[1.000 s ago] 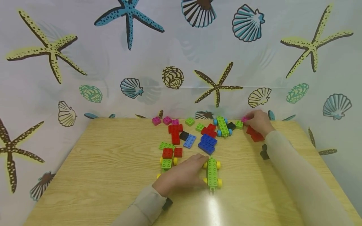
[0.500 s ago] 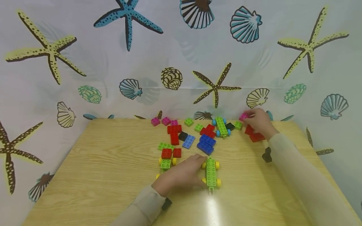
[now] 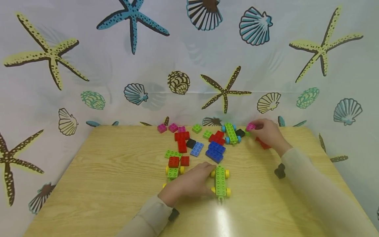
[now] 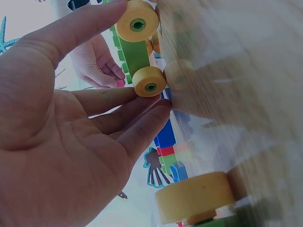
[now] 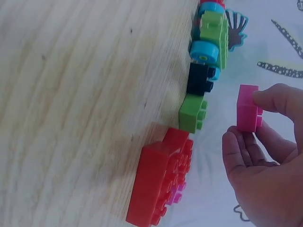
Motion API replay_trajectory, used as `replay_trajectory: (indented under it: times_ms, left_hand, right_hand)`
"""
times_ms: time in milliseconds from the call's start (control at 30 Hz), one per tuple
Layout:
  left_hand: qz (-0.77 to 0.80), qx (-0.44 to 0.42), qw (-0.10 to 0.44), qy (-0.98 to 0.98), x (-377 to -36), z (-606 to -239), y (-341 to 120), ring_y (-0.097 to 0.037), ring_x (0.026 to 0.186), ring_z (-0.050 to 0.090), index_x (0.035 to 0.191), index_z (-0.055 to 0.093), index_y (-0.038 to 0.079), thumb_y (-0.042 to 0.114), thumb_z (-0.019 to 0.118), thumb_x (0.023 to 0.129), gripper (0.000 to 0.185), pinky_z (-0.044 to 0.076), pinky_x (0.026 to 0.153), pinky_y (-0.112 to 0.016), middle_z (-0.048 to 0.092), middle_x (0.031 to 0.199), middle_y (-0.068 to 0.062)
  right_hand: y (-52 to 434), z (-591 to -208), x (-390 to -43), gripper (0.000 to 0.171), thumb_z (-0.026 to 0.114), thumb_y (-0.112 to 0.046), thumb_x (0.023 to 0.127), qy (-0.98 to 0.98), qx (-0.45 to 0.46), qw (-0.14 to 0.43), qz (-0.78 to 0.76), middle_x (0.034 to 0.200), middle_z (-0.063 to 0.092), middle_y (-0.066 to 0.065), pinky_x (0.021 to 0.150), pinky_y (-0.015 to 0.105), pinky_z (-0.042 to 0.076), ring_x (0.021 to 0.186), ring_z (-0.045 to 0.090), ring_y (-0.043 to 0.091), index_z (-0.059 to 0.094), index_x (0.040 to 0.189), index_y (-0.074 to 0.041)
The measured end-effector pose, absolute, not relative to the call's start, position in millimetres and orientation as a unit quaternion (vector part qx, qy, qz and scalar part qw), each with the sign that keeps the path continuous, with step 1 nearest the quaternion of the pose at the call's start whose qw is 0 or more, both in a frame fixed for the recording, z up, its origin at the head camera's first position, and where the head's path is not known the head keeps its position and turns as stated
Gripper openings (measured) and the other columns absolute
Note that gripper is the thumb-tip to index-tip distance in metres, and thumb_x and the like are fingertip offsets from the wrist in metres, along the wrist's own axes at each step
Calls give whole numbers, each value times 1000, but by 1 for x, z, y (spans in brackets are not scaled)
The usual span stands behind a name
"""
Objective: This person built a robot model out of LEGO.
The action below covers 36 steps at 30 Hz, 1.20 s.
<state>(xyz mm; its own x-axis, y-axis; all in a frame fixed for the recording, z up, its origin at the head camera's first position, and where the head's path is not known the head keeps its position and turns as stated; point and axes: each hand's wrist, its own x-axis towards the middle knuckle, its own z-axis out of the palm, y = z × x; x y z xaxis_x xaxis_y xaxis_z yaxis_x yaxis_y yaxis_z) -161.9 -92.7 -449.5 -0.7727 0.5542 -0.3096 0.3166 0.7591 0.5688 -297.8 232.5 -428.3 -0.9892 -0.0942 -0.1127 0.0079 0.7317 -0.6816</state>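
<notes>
- The right hand [image 3: 267, 133] pinches a small pink brick [image 3: 250, 126] between thumb and fingertips, lifted just above the far right part of the table [image 3: 118, 184] — square, with studs on one face.
- The left hand [image 3: 189, 182] lies with straight, relaxed fingers touching the yellow wheels of a green car base [image 3: 220, 181].
- Beside the pink brick: red bricks [image 5: 163, 182], a green brick [image 5: 193, 112], a black brick [image 5: 200, 78] and a blue-wheeled car base [image 3: 231, 132].

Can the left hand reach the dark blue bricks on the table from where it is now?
Probably yes. The left hand rests beside the green wheeled base, and the dark blue bricks lie just beyond its fingertips on the table. Nothing stands between them, so the way looks free.
</notes>
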Motion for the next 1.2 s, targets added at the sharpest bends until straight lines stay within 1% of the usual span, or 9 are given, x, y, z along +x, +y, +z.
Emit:
replay_trajectory:
  times_ms: [33,100,267,400,700,933,1067,1200]
  left_hand:
    - [250,240,237,908,-162,-450,-93,-28,161,49,172,43,12,40,94,92,99,46,133,-49,50,173,-9]
    - [251,240,236,907,-162,-450,-93,-28,161,50,172,43,12,40,94,92,99,46,133,-48,51,173,-8]
    - [246,244,230,909,-162,-452,-93,-27,160,50,172,44,12,42,93,92,98,46,133,-48,51,172,-8]
    - [243,245,226,911,-162,-453,-92,-27,159,51,171,45,12,42,93,91,98,46,132,-48,52,172,-8]
    - [244,246,227,910,-163,-453,-93,-26,158,52,171,45,11,43,93,91,98,47,132,-48,53,171,-8]
    - [247,243,229,910,-163,-453,-92,-27,159,51,171,45,11,43,93,91,99,46,133,-48,51,173,-8]
    - [247,245,226,910,-164,-453,-93,-27,159,51,171,45,10,43,93,91,99,45,133,-48,51,173,-9]
    - [248,244,226,910,-164,-453,-94,-27,159,51,170,46,9,43,93,91,98,45,133,-49,52,171,-9]
  right_hand:
    - [231,-428,-296,51,71,-28,110,927,-27,70,-367,147,69,26,107,52,62,121,68,41,64,153,-2]
    - [227,-428,-292,50,72,-27,110,926,-36,68,-370,147,69,26,105,51,63,121,69,41,64,153,-1]
    - [217,-427,-281,44,75,-23,108,922,-77,51,-375,142,73,24,115,56,60,129,70,41,69,145,0]
    - [209,-426,-270,41,77,-20,106,916,-112,46,-382,136,76,22,112,56,61,125,74,40,72,141,0]
    - [193,-429,-244,42,78,-24,105,911,-114,68,-390,134,77,17,109,53,64,122,75,36,72,143,-6]
    - [185,-435,-226,39,79,-20,104,909,-123,81,-389,130,78,14,106,50,66,119,76,33,74,140,-8]
    - [181,-435,-217,37,80,-16,102,903,-134,84,-398,128,79,13,107,50,66,118,77,32,75,138,-6]
    - [177,-437,-209,37,81,-18,103,896,-141,103,-409,129,79,13,107,49,66,118,77,30,74,137,-6]
